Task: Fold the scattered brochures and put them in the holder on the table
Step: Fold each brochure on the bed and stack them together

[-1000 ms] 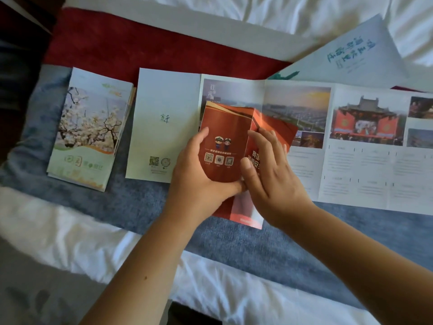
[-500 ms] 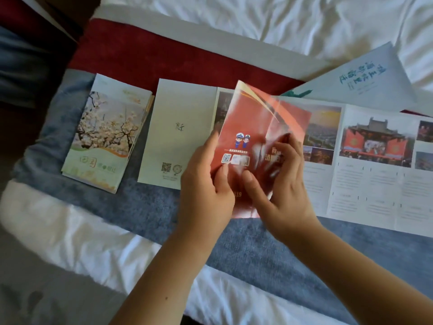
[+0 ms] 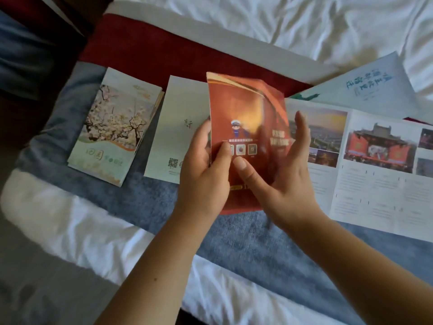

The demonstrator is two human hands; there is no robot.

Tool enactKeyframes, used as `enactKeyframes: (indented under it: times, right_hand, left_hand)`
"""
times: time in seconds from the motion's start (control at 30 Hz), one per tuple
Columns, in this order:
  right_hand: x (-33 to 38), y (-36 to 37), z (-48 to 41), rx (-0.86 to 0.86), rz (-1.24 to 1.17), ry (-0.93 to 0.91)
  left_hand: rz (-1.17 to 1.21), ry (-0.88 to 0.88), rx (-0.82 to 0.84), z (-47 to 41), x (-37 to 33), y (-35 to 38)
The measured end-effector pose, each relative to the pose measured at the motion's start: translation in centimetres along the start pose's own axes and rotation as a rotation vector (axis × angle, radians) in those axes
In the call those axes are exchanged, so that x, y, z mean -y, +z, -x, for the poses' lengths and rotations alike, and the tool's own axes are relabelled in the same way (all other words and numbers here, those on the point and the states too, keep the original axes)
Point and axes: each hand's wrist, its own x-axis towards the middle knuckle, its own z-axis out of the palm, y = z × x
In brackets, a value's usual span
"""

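Observation:
A folded red brochure (image 3: pixel 246 109) with a cartoon officer stands upright in the air over the bed. My left hand (image 3: pixel 203 174) pinches its left edge, thumb on the front. My right hand (image 3: pixel 285 179) holds its right side, thumb on the front and fingers behind. Underneath lies a long unfolded brochure (image 3: pixel 375 165) with city and temple photos, stretching right. A folded stack with a blossom-tree cover (image 3: pixel 112 127) lies at the left. No holder is in view.
All of this rests on a blue runner (image 3: pixel 246 242) and a red band (image 3: pixel 152 48) across a white bed (image 3: pixel 281 19). A pale blue brochure (image 3: pixel 365 87) with dark characters lies at the upper right. The bed's near edge runs along the bottom left.
The red brochure went from lying pressed flat on the open brochure to being lifted upright in both hands. The view has shifted slightly left and closer.

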Motion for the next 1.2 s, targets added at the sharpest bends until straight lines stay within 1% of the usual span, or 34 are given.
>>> enactKeyframes:
  times: [0.1, 0.17, 0.23, 0.3, 0.37, 0.47, 0.57, 0.67, 0.8, 0.87, 0.93, 1.0, 1.07, 1.1, 1.17, 1.2]
  right_hand:
    - [-0.3, 0.3, 0.5, -0.066, 0.064, -0.008]
    - [-0.6, 0.5, 0.5, -0.088, 0.033, 0.009]
    - [-0.8, 0.6, 0.2, -0.058, -0.112, 0.041]
    - [-0.8, 0.7, -0.1, 0.003, -0.343, 0.059]
    - [-0.8, 0.8, -0.3, 0.034, -0.478, 0.057]
    - [-0.9, 0.8, -0.2, -0.014, -0.421, -0.016]
    - [-0.9, 1.1, -0.2, -0.089, -0.328, -0.071]
    - [-0.7, 1.1, -0.2, -0.039, -0.369, -0.085]
    - [-0.5, 0.8, 0.1, 0.052, -0.486, -0.062]
    - [-0.6, 0.7, 0.5, 0.066, -0.503, -0.112]
    - [-0.5, 0.6, 0.6, 0.062, -0.46, -0.192]
    - [-0.5, 0.5, 0.6, 0.04, -0.341, -0.29]
    - [-0.7, 0.2, 0.5, -0.005, -0.131, -0.409]
    - [-0.9, 0.2, 0.5, -0.027, -0.017, -0.465]
    - [-1.5, 0.4, 0.4, -0.046, 0.195, -0.527]
    - [-1.9, 0.6, 0.4, -0.046, 0.312, -0.529]
  left_hand:
    - [-0.207, 0.144, -0.015, 0.2, 0.1, 0.1]
    - [-0.3, 0.256, -0.007, 0.3, 0.0, 0.2]
    - [-0.362, 0.33, -0.005, 0.5, 0.0, 0.4]
    - [-0.403, 0.365, -0.001, 0.6, 0.0, 0.5]
    - [-0.452, 0.389, -0.016, 0.6, 0.0, 0.5]
    - [-0.665, 0.446, -0.048, 0.7, 0.3, 0.4]
    - [-0.92, 0.436, -0.086, 1.0, 0.7, 0.7]
    - [-1.02, 0.496, -0.004, 1.4, 1.1, 1.2]
    - [-0.939, 0.438, 0.105, 2.0, 1.1, 1.5]
    - [-0.881, 0.428, 0.121, 2.2, 0.8, 1.6]
    - [-0.81, 0.442, 0.113, 2.2, 0.4, 1.6]
    - [-0.646, 0.447, 0.063, 2.2, 0.2, 1.7]
    - [-0.467, 0.402, 0.005, 2.0, 0.2, 1.6]
    - [-0.418, 0.371, -0.018, 1.8, 0.2, 1.4]
    - [-0.415, 0.339, -0.068, 1.3, 0.6, 1.1]
    - [-0.446, 0.34, -0.099, 1.0, 1.0, 0.9]
